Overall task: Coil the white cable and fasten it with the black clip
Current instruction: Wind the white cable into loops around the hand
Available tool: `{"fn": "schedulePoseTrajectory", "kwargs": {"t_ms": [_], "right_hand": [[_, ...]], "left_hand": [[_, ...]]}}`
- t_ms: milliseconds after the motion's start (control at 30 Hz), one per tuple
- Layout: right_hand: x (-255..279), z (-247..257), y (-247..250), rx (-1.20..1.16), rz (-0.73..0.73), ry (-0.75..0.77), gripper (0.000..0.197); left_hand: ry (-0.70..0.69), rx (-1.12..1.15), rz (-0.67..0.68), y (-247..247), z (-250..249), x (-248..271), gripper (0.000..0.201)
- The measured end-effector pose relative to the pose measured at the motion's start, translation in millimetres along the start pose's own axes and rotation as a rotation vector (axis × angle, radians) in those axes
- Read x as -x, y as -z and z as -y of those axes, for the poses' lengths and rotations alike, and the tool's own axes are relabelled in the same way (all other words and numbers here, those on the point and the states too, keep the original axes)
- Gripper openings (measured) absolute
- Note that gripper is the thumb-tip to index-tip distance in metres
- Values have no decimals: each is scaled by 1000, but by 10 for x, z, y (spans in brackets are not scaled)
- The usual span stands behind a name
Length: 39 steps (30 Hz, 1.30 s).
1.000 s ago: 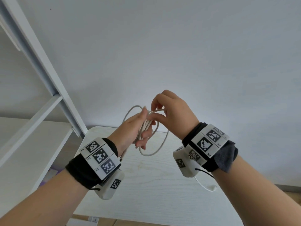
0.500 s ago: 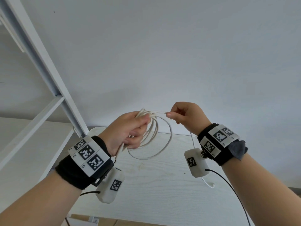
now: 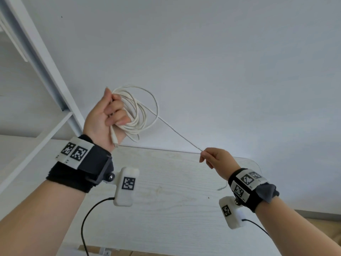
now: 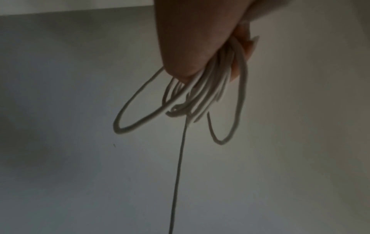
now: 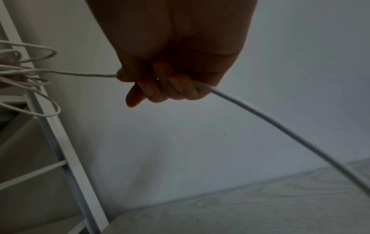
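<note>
We're gripping the white cable (image 3: 137, 115) coils in our left hand (image 3: 105, 117), right hand (image 3: 215, 159) pinching the strand above the table (image 3: 166, 209), shelf frame (image 3: 42, 58) beside the left.

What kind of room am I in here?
Probably a plain indoor workroom or study corner: a pale wood-grain table set against a bare white wall, with a white shelf frame standing beside it.

The left hand (image 4: 200, 39) fills the top of the dim left wrist view, fingers curled round a bunch of white cable (image 4: 202, 95) loops — two wider loops splay outward — while one straight strand drops to the bottom edge.
</note>
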State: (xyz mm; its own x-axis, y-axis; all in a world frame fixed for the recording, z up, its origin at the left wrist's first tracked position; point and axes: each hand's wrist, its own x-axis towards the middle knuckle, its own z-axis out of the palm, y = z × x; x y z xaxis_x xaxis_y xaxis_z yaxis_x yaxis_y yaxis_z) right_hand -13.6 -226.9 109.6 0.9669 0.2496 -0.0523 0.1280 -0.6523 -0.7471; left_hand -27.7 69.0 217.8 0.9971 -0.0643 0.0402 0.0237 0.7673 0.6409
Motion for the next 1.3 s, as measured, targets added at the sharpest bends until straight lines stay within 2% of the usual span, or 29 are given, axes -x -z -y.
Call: {"fn": "schedulePoseTrajectory", "kwargs": {"t_ms": [133, 267, 367, 467, 633, 800, 967, 1133, 1300], "right_hand": [[154, -2, 0, 146, 68, -7, 30], [327, 209, 4, 431, 202, 33, 29], [460, 398, -26, 561, 180, 140, 24], [591, 630, -20, 531, 120, 247, 24], [752, 1057, 77, 518, 143, 337, 19], [761, 1342, 115, 439, 134, 454, 19], [606, 1465, 132, 342, 2, 560, 11], [434, 1473, 190, 306, -55, 542, 12], [270, 1423, 241, 336, -116, 506, 13]], "left_hand": [[-88, -56, -89, 75, -85, -80, 35], [-114, -145, -140, 96, -23, -124, 33], [-144, -244, -150, 124, 49, -125, 27], [-162, -345, -182, 116, 98, -114, 26], [-135, -463, -218, 88, 194, -59, 16], [-10, -687, -153, -60, 374, 76, 14], [126, -833, -55, -204, 515, 246, 20], [192, -833, -46, -233, 594, 351, 32], [230, -842, 52, -212, 609, 401, 32]]}}
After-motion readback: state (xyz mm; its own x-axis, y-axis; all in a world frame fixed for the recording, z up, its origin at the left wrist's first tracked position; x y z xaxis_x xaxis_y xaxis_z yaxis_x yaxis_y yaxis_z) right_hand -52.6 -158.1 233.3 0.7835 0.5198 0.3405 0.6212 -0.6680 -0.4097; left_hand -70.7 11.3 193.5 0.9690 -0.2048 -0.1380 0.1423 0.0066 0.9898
